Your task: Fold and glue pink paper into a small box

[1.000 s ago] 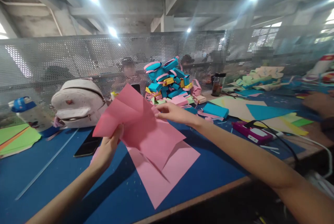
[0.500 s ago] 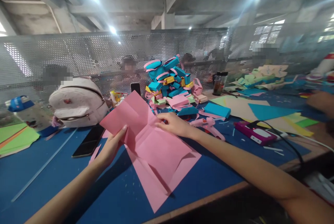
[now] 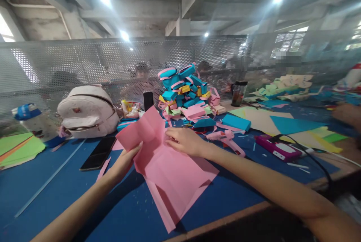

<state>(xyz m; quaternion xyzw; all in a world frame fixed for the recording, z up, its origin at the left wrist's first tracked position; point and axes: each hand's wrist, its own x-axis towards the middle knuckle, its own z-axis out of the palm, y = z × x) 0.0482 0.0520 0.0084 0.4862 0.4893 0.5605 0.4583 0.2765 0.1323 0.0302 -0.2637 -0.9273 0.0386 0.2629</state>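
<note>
A creased sheet of pink paper [image 3: 175, 178] spans the space between my hands, its near corner reaching down over the blue table mat. My left hand [image 3: 126, 161] grips its left edge, thumb on top and fingers hidden underneath. At the upper right edge, my right hand [image 3: 183, 140] pinches the paper near a fold, with the fingers bent together. The upper left part of the sheet stands raised and bent, while the lower part slopes toward me. Just right of my right hand lies a pink glue gun [image 3: 227, 140].
Folded blue, pink and yellow paper pieces [image 3: 191, 101] are heaped at the back. A black phone [image 3: 97, 153], a white backpack [image 3: 88, 112] and a bottle [image 3: 39, 125] stand left. To the right lie a magenta power bank [image 3: 278, 147] with cables and coloured sheets [image 3: 296, 124].
The pink paper has bent more along its creases, its raised upper part curling inward. My right hand has shifted slightly down on it. The whole view has moved a little.
</note>
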